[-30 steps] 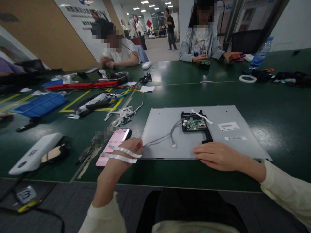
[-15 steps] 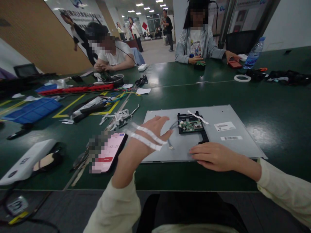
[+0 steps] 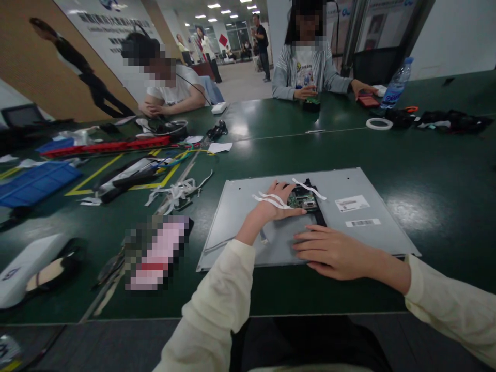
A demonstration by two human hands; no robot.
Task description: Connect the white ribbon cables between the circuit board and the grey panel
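A grey flat panel [image 3: 240, 222] lies on the table in front of me, with two white labels on its right part. On it sits a black plastic bracket [image 3: 320, 218] carrying a green circuit board [image 3: 304, 200]. My left hand [image 3: 273, 204] grips the bracket's left part, fingers over the far side and thumb along the near side; it hides that end. White tape strips [image 3: 273, 199] stick to the back of this hand. Another white strip [image 3: 310, 188] lies across the bracket. My right hand [image 3: 337, 253] rests open on the panel's near edge, fingers stretched out, just below the bracket.
Left of the panel are a phone [image 3: 160, 253], a heap of white tape scraps [image 3: 178, 195], a white device [image 3: 29, 271] and a blue bin [image 3: 36, 183]. Across the table two people sit; a water bottle [image 3: 397, 85] and tape roll [image 3: 378, 124] stand at the far right.
My left hand has moved right and forward from above the panel onto the black bracket. My right hand stays by the panel's near edge. The view has shifted slightly.
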